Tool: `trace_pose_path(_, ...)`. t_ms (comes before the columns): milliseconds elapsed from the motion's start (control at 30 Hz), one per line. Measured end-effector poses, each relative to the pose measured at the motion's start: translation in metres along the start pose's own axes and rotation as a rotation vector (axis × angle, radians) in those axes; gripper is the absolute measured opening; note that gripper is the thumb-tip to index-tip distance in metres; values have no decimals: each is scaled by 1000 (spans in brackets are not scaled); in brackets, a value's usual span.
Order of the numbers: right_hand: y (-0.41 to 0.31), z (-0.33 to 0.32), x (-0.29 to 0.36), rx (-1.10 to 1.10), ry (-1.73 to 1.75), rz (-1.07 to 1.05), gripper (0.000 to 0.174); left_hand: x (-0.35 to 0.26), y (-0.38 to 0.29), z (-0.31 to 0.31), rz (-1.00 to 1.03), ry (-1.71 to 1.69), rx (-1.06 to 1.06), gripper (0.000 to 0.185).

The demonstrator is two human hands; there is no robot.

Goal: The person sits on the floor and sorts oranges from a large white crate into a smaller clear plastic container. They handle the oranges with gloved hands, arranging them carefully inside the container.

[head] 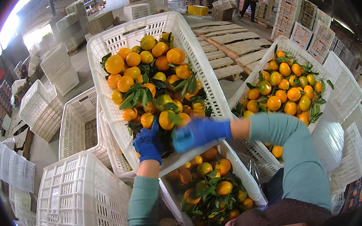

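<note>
A white slatted plastic crate [208, 69] stands tilted before me, holding orange and greenish mandarins [133, 72] with leaves. My left hand [148, 144], in a blue knit glove, is at the near left part of this crate, one finger against the fruit. Beside it my right hand [198, 134], gloved alike, is motion-blurred over the crate's near end. Whether either hand grips a fruit cannot be told. Below both hands, close to my body, a white-walled box [245, 179] lined with clear film contains more leafy mandarins [224, 187].
Another white crate [290, 42] of leafy mandarins stands to the right. Left are an open crate [74, 131] and an upturned crate [79, 200]. A wooden pallet [226, 39] lies beyond. Far back, a person [250, 0] stands near stacked crates [287, 9].
</note>
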State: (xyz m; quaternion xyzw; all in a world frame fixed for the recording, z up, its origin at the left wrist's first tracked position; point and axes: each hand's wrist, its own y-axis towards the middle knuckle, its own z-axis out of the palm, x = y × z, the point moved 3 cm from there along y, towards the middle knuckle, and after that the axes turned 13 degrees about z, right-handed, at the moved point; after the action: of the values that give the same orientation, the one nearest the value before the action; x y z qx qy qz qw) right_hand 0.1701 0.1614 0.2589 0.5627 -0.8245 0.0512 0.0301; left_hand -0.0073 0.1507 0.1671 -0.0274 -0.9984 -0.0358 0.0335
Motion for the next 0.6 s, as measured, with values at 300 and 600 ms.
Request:
trace_pose_path(300, 144, -21, -132, -277, -259, 711, 63, 2, -7, 0, 53, -102, -164, 73)
trace_pose_path(600, 96, -63, -121, -13, -129, 526, 50, 3, 2, 10, 9, 5, -87, 75)
